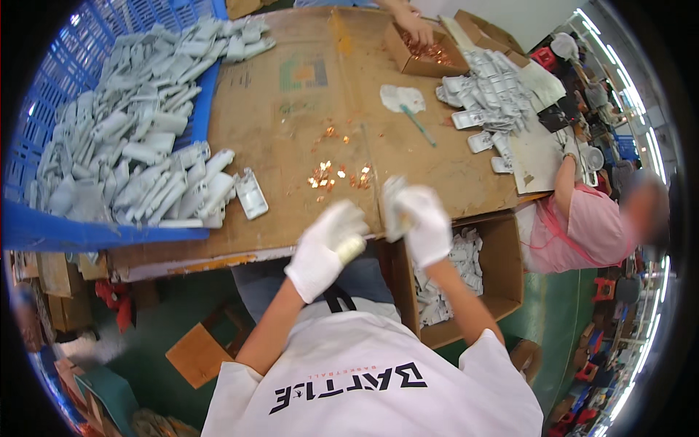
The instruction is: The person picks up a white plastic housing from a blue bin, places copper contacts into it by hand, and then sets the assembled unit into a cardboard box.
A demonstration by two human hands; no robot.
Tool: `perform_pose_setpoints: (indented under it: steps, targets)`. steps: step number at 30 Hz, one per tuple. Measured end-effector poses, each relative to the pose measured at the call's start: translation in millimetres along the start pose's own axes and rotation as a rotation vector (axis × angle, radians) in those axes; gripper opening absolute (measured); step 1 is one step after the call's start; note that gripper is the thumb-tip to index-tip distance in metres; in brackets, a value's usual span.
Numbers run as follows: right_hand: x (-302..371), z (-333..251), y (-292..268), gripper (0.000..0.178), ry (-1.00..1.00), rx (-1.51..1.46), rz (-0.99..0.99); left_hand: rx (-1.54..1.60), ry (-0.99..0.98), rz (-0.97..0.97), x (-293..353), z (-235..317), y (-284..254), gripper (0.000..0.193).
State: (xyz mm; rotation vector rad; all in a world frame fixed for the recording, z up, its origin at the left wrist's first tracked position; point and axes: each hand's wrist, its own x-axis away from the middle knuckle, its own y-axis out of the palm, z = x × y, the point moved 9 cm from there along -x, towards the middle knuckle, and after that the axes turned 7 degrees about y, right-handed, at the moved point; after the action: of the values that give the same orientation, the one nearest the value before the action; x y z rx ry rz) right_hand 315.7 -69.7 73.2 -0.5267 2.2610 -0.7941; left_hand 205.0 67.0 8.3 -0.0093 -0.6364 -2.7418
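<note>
My right hand [427,218], in a white glove, grips a pale plastic housing [395,207] at the table's near edge; both are blurred by motion. To its left, my left hand [329,244] is gloved too, with a yellowish wrap on the thumb. Its thumb stands apart from the slightly bent fingers, and I see nothing held. Small shiny copper pieces [320,175] lie scattered on the cardboard-covered tabletop [277,146] just beyond my hands. One loose plastic housing [252,194] lies left of them, its inner side up.
A blue crate [95,237] heaped with plastic housings [145,124] stands at left. Below the right edge, a cardboard box [502,269] contains more. Farther right are a pile of housings [488,91], a green pen [419,125] and a copper-filled box [429,67] with another person's hand [415,28] in it.
</note>
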Motion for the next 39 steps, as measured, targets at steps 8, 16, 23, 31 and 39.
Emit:
perform_pose_setpoints:
  steps: [8,16,23,31,39]
  targets:
    - [-191.2,240.7,-121.3,0.022,0.358,0.71,0.383,-2.088,-0.123,0.574,-92.7,122.1,-173.5,0.024]
    - [-166.0,83.6,118.0,0.028,0.02,0.2,-0.417,-2.234,-0.426,0.509,-122.5,103.8,-210.5,0.019]
    - [-179.0,118.9,154.7,0.022,0.247,0.323,-0.655,-2.352,0.106,0.371,-128.0,135.2,-139.3,0.029]
    - [-179.8,116.0,171.4,0.018,0.245,0.574,-0.708,0.122,0.128,0.118,-124.6,87.4,-142.8,0.044]
    - [-171.9,103.9,157.4,0.016,0.143,0.555,-0.528,0.118,0.029,0.135,-63.4,29.2,-90.4,0.064]
